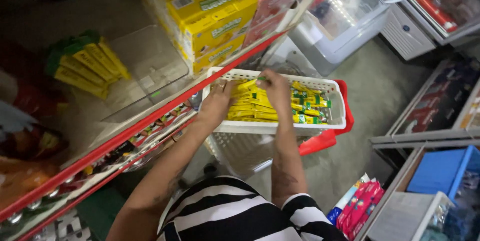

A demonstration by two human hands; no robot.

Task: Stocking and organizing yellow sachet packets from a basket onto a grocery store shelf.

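A white plastic basket [338,102] holds several yellow and green stick packs [305,105]. It rests on a red basket [324,141]. My left hand [216,105] reaches over the basket's near left rim and lies on the packs, fingers curled around some of them. My right hand [275,88] is down in the middle of the basket, fingers closed on yellow packs. A black and white striped shirt [235,213] fills the lower middle of the view.
A red-edged shelf [125,131] at left carries a bundle of yellow packs [85,63] in a clear bin and stacked yellow and pink cartons [215,11]. A white chest freezer [345,16] stands behind. Blue and pink goods [440,171] sit on shelves at right.
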